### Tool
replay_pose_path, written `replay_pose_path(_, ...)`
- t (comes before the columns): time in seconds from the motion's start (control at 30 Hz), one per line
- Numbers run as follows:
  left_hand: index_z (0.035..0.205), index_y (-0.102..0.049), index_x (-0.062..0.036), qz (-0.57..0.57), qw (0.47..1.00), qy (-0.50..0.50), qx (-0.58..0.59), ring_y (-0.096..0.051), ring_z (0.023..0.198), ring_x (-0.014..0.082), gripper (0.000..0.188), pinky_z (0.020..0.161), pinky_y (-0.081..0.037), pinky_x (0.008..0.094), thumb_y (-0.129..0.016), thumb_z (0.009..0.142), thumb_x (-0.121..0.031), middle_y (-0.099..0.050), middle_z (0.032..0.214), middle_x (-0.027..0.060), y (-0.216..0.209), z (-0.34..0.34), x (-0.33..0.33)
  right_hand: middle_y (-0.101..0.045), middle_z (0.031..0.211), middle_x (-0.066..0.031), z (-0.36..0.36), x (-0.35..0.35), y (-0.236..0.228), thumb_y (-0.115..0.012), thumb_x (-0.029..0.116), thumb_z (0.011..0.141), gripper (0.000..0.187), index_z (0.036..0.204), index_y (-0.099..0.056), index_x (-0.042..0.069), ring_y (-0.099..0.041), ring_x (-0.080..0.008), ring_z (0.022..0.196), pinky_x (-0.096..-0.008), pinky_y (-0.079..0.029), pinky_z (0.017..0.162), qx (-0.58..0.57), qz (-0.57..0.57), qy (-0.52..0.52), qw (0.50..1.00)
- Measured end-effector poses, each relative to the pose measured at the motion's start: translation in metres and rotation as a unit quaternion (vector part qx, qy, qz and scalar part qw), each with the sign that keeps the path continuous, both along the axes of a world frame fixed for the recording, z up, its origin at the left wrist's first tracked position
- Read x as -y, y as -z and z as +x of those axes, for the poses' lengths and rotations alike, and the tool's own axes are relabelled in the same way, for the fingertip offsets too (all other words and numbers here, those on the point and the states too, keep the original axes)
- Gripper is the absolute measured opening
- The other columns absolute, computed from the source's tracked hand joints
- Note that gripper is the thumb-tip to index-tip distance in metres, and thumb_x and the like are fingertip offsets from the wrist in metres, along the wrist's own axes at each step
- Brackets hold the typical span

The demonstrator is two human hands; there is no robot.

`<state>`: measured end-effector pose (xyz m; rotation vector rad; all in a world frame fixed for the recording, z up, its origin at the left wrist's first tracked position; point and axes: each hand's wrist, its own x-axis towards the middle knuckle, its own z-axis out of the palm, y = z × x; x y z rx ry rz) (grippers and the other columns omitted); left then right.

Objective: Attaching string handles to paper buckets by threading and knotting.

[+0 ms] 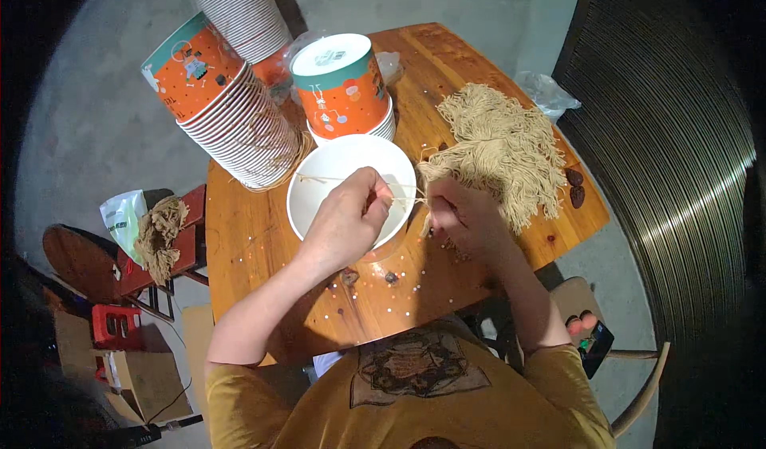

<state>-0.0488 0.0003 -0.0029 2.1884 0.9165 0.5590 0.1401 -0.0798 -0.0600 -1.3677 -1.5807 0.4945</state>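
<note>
My left hand [345,216] is closed in a pinch on a thin beige string [407,199] above a white bowl-shaped tub [307,198]. A loose end sticks out to the left of that hand. Strands run across to my right hand [464,216], whose fingers are curled on them just right of the tub's rim; shadow hides part of the fingers. Past my right hand lies a large tangled heap of beige string [511,150]. A few strands trail from the heap toward my hands.
Behind the tub stand an upturned orange-and-teal paper bucket [339,90] and a leaning stack of buckets [227,122]. Another stack [243,14] is farther back. Small white bits dot the wooden table [263,273]. Dark dates or similar brown pieces [576,187] lie near its right edge.
</note>
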Motion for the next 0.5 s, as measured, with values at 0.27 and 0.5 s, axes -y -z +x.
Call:
replay_pose_path(0.27,0.096,-0.049,-0.0004,-0.006,0.994,0.063,-0.086,-0.062,0.069,0.0296,0.036,0.062,-0.047,0.0377,-0.060,0.089,-0.034,-0.060,0.072,0.0158,-0.007,-0.014,0.012,-0.058,0.081,-0.0108,0.011,-0.009,-0.016,-0.056,0.010,0.085,0.012,0.095,-0.054,0.004,-0.058,-0.0225,0.074,-0.0327,-0.047,0.068,0.010,0.000,-0.026,1.000)
replay_pose_path(0.5,0.085,-0.055,-0.0053,0.262,0.954,0.096,-0.111,-0.059,0.072,0.0323,0.018,0.063,-0.045,0.0427,-0.061,0.085,-0.022,-0.059,0.075,0.0112,-0.009,-0.048,0.015,-0.053,0.079,-0.0001,0.003,-0.029,-0.032,-0.053,0.011,0.091,0.008,0.093,-0.055,0.004,-0.050,-0.0073,0.071,-0.0250,-0.043,0.063,-0.164,0.005,-0.137,0.977)
